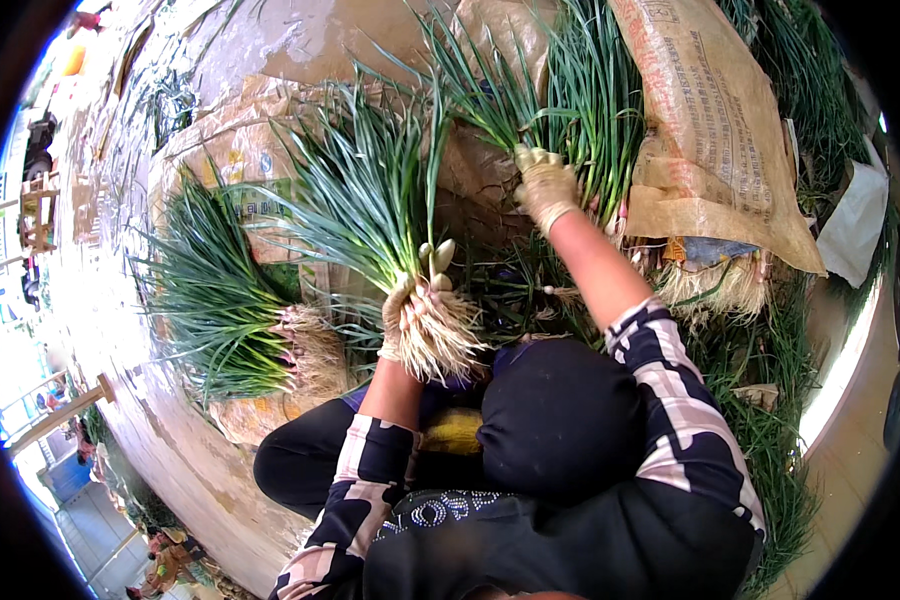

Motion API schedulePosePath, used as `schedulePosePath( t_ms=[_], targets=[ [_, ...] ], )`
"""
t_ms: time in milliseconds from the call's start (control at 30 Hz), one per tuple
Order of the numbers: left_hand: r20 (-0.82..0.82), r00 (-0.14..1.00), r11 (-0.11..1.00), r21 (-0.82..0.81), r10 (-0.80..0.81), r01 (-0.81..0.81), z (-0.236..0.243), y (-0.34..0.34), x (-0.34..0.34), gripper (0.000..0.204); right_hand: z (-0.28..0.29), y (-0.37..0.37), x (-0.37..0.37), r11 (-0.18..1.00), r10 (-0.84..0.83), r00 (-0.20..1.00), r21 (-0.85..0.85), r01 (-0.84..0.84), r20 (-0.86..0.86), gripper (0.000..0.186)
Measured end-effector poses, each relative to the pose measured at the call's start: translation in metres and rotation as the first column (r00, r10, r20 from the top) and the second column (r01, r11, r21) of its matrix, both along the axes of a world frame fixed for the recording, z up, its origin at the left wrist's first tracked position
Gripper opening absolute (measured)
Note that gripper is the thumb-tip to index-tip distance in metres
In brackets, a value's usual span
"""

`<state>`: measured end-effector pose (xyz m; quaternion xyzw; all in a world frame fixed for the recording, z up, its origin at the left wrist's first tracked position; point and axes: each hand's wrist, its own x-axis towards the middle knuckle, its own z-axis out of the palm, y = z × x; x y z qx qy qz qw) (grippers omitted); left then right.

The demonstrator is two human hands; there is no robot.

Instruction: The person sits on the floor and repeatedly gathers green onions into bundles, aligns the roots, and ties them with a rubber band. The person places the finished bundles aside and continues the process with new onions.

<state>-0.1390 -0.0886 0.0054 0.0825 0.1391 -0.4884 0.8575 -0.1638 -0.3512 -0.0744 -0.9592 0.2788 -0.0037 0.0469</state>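
Observation:
My left hand [395, 318], in a pale glove, is closed round the lower stalks of a thick bunch of spring onions [370, 205]. Its green leaves fan up and away, and the white roots hang out on the right over my lap. My right arm stretches forward. The gloved right hand [545, 188] is closed on a few spring onions [495, 105] at the left side of a larger pile [595, 100]; its fingertips are partly hidden. On the left, a separate bundle of spring onions [225, 290] lies on sacking with its roots toward me.
A printed woven sack [715, 120] covers more spring onions at the right, their roots [725, 285] poking out beneath. Loose green leaves [760, 350] litter the ground beside my right knee. A white sheet [855, 225] lies at far right. Wooden bars [60, 415] stand at far left.

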Motion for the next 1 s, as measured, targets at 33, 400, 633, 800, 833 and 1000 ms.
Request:
schedulePosePath(
  t_ms=[33, 400, 633, 800, 833, 1000],
  targets=[
    [0.002, 1.0, 1.0, 0.005, -0.011, 0.011, 0.005, -0.001, 0.0, 0.046, -0.001, -0.02, 0.004, 0.99, -0.09, 0.991, 0.103, 0.1, -0.096, 0.031],
    [0.094, 0.985, 0.981, -0.139, 0.146, -0.132, 0.011, 0.011, 0.008, 0.054, 0.036, 0.001, -0.041, -0.248, -0.526, 0.847, 0.966, -0.068, -0.076, 0.031],
    [0.182, 0.981, 0.995, 0.083, -0.068, 0.054, -0.002, 0.014, 0.009, 0.054, 0.073, 0.098, -0.046, -0.326, 0.011, 0.999, 0.944, 0.048, -0.047, 0.052],
    [0.177, 0.981, 0.986, 0.157, -0.082, 0.054, 0.008, 0.002, 0.005, 0.05, 0.03, 0.064, -0.026, -0.095, 0.106, 0.985, 0.985, 0.145, -0.135, 0.078],
    [0.166, 0.983, 0.985, 0.165, -0.08, 0.052, 0.009, 0.004, 0.003, 0.049, 0.034, 0.06, -0.017, 0.002, 0.124, 0.991, 0.999, 0.053, -0.053, 0.078],
    [0.114, 0.989, 0.963, 0.264, -0.094, 0.061, 0.012, 0.002, -0.003, 0.043, 0.002, 0.102, 0.015, 0.278, 0.005, 0.964, 0.926, -0.256, 0.265, 0.063]
  ],
)
